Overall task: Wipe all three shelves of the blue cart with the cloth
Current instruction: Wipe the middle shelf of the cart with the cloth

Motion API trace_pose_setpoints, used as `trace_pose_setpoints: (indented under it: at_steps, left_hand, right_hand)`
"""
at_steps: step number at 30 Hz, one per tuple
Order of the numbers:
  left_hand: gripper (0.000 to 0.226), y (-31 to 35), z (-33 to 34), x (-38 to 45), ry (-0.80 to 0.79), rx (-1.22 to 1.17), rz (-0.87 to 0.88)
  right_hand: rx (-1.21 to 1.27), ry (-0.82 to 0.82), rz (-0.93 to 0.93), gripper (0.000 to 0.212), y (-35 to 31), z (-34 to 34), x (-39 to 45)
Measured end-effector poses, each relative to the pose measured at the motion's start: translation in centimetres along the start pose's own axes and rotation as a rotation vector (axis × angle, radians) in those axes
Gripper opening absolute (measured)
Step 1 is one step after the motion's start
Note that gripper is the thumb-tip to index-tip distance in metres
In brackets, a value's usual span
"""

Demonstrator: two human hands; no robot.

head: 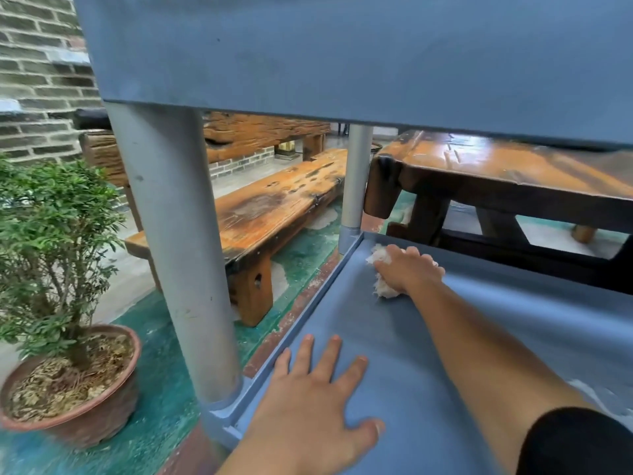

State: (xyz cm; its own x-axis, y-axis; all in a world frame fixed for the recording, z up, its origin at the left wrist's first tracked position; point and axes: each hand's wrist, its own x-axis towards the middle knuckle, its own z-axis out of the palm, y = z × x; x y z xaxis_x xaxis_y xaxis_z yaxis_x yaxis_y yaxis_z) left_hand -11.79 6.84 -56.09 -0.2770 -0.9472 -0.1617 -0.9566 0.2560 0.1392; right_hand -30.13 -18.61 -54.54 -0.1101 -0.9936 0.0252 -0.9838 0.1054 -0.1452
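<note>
Right hand clenched on crumpled white cloth, pressed to flat blue lower shelf at far left corner, beside grey metal post. Cloth bunched, no clear long axis; peeks out left of fist. Left hand released, palm flat on near left of same shelf, bracing. Shelf's long axis seemingly runs near-to-far; unwiped span lies right and near of cloth. Judgement: next stroke pulls cloth nearward along left rim. Blue upper shelf overhangs.
</note>
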Motion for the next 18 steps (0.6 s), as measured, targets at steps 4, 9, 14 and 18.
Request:
trace_pose_setpoints:
  at_steps: [4,9,14,18]
  left_hand:
    - [0.082,0.4,-0.1,-0.3,0.005,-0.005,0.003]
    - [0.09,0.7,-0.3,-0.7,0.017,0.022,-0.025]
    - [0.08,0.4,-0.5,-0.9,0.076,-0.091,-0.027]
    - [0.071,1.0,-1.2,-0.7,0.148,-0.112,-0.067]
  right_hand:
    - [-0.013,-0.018,-0.126,0.057,0.7,-0.7,-3.4]
    - [0.04,-0.049,-0.409,0.055,-0.2,-0.7,-12.8]
    - [0.007,-0.123,-0.561,0.065,1.4,-1.1,-22.8]
    - [-0.012,-0.078,-0.634,0.067,3.8,-1.3,-28.1]
